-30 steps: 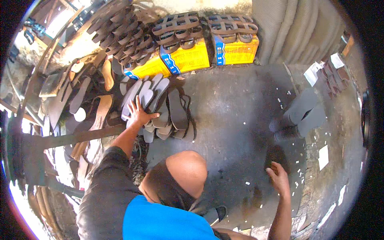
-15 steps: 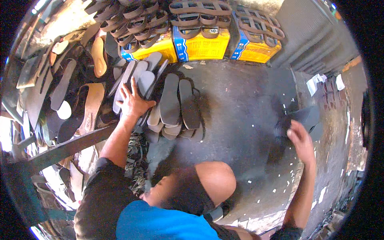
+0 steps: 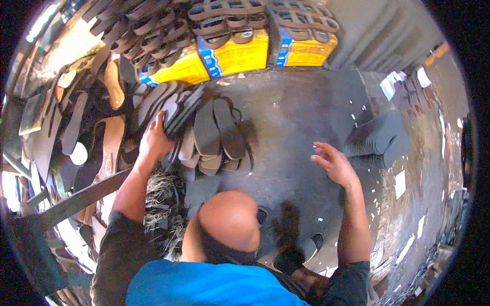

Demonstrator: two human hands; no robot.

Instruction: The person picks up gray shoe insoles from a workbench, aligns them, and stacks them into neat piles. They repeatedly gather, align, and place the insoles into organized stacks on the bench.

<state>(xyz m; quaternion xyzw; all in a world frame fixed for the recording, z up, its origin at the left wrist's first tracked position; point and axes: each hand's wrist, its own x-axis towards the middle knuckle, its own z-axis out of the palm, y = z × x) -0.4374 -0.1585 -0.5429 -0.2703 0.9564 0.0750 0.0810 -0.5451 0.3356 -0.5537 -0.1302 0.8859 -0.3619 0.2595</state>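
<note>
My left hand [image 3: 155, 140] rests at the near end of a leaning row of grey shoe soles [image 3: 190, 109], its index finger stretched along them and its thumb apart. Just right of that row lies a pile of sandals or soles [image 3: 208, 132], dark grey on top with paler ones beneath. Above the dark floor, my right hand [image 3: 333, 164] hangs with its fingers loosely apart and nothing visible in them. Close to its right side sits a stack of dark grey soles [image 3: 380, 140], layered in two heaps.
Yellow and blue boxes [image 3: 237, 53] line the back, topped with brown strappy sandals [image 3: 229, 20]. Loose tan and grey soles [image 3: 113, 137] crowd the left behind a metal bar [image 3: 84, 199]. My bent knee [image 3: 229, 219] is in front. White scraps dot the floor [image 3: 291, 112].
My right hand has moved left, away from the dark sole stack, which now shows more fully. My left hand has drawn its fingers closer together on the grey soles. The view has shifted.
</note>
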